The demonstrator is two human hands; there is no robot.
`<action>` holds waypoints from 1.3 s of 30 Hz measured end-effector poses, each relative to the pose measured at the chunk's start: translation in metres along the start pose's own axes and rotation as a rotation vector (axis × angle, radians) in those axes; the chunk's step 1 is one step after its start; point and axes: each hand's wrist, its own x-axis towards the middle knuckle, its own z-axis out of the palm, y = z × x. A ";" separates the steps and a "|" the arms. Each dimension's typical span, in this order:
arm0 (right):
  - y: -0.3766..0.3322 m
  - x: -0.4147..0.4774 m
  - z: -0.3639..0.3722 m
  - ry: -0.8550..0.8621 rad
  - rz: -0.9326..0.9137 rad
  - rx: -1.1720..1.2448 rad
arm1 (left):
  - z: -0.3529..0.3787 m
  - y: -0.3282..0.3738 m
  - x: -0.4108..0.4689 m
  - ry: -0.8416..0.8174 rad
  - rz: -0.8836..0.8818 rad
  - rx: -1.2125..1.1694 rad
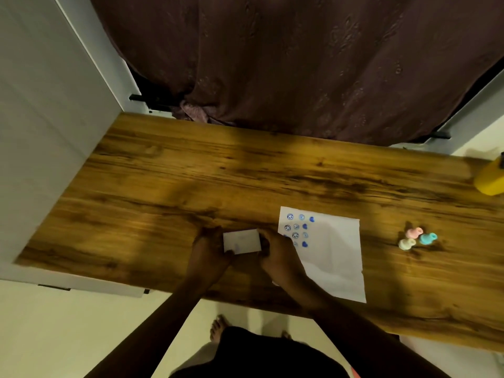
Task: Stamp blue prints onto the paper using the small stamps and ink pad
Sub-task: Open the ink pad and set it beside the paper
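Note:
A white sheet of paper (334, 257) lies on the wooden table (191, 181) and carries several blue prints, smiley faces and hearts, in its upper left corner. Just left of it, both hands hold a small white rectangular box (241, 240), apparently the ink pad, with its lid shut. My left hand (208, 251) grips its left side and my right hand (275, 251) grips its right side, partly covering the paper's left edge. Three small stamps, pink (414, 232), teal (427, 238) and cream (407, 244), sit together on the table to the right of the paper.
A yellow object (489, 177) stands at the table's far right edge. A dark patterned curtain (300, 64) hangs behind the table and a white wall (41, 118) borders its left end. My bare foot (218, 327) shows on the floor under the near edge.

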 end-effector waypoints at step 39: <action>0.004 -0.001 -0.005 -0.047 0.152 0.068 | -0.040 0.015 0.082 -0.482 0.385 0.368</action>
